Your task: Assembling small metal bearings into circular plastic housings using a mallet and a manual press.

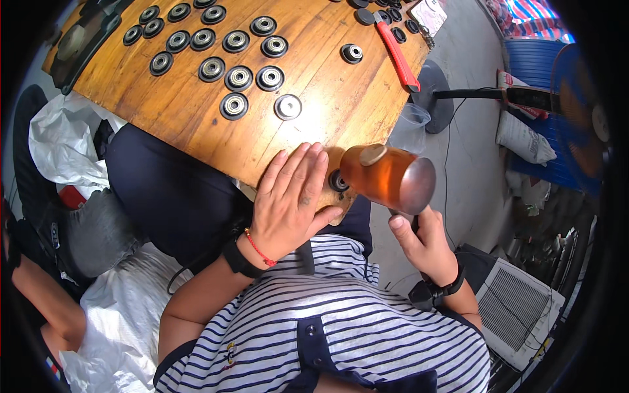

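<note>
My right hand (429, 247) is wrapped round the handle of a mallet (383, 177) with an amber, see-through head and a metal end face. The mallet head hangs over the table's near corner. Partly behind it lies a black wheel with a bearing (338, 181) in its middle. Flat on the wooden table (177, 124), just left of that wheel, rests my left hand (291, 196), its fingers stretched out and holding nothing. Ahead of it sits a wheel with a bright metal centre (287, 107). Several more bearing wheels (238, 78) spread over the left half.
A red utility knife (396, 56) lies along the table's right side, near loose black rings (398, 34). Beyond the edge are a clear plastic cup (411, 124) and a fan (583, 118). At left, another person's arm (49, 301) shows beside white sacks (121, 321).
</note>
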